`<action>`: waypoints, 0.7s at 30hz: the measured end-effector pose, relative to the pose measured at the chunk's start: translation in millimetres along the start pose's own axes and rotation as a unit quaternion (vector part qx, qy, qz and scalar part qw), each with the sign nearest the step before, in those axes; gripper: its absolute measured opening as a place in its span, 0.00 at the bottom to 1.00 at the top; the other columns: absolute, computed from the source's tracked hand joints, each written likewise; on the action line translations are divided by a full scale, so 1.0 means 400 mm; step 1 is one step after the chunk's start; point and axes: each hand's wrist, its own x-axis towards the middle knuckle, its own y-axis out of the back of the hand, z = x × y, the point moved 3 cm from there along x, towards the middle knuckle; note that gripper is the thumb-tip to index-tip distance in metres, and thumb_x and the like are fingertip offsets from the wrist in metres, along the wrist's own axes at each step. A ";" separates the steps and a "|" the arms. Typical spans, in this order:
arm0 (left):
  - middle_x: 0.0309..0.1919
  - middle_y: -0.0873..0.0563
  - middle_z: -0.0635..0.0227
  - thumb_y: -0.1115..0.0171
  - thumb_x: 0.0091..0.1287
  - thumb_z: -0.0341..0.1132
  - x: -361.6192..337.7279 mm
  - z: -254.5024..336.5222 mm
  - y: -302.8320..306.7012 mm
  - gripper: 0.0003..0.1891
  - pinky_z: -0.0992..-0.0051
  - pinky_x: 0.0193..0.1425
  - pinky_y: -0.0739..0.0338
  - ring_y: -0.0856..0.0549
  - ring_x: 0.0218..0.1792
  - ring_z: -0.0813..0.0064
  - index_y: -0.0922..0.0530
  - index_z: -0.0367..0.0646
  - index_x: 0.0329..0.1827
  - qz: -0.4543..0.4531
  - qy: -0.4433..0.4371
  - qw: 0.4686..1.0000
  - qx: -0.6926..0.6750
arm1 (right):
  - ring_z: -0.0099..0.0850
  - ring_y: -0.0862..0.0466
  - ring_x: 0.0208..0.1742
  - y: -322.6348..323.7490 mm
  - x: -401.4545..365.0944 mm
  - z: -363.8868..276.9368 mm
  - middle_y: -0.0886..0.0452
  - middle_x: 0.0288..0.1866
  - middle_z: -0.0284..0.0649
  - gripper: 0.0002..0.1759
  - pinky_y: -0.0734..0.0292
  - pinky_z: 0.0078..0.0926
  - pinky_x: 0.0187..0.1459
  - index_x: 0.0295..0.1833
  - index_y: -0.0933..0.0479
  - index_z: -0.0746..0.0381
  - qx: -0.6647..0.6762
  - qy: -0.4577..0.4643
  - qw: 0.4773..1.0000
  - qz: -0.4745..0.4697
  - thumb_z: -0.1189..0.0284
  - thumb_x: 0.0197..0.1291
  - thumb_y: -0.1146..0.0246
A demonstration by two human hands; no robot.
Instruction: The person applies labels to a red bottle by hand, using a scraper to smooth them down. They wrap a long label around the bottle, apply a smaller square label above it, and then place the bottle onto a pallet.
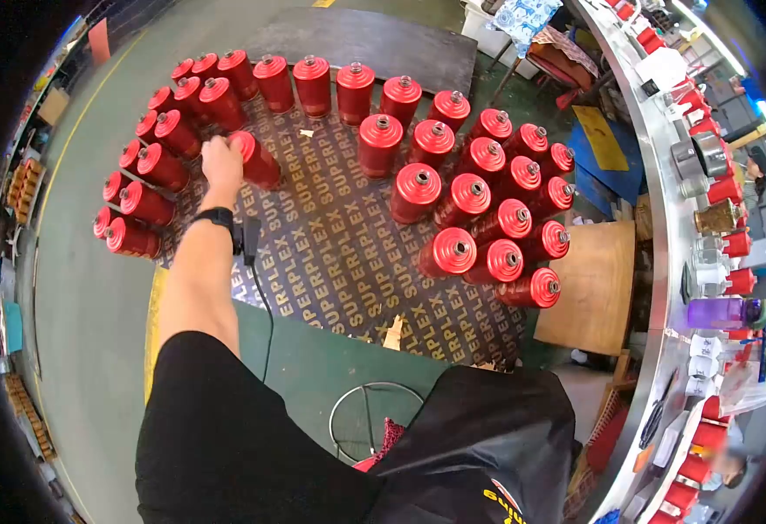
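Observation:
My left hand (223,163) reaches out over the printed board (330,236), its fingers closed at the top of a red cylinder (259,162). That cylinder stands a little inward from the others on the left. Around it to the left and behind are rows of similar red cylinders (178,134) with metal necks on top. A second group of red cylinders (416,192) stands on the right half of the board. My right hand is not in the picture.
A round metal stool frame (335,410) stands near my lap. On the right runs a long metal-edged bench (662,288) with red parts and a purple bottle (721,313). A wooden panel (585,284) lies beside the board. People are partly visible beyond the bench.

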 end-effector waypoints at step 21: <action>0.54 0.20 0.45 0.52 0.69 0.33 0.338 0.028 -0.231 0.24 0.53 0.58 0.23 0.19 0.56 0.46 0.29 0.45 0.69 -0.089 -0.051 0.988 0.115 | 0.46 0.14 0.44 0.219 -0.018 0.067 0.15 0.42 0.48 0.20 0.20 0.32 0.42 0.59 0.24 0.62 -0.085 -0.053 0.994 0.047 0.65 0.66 0.42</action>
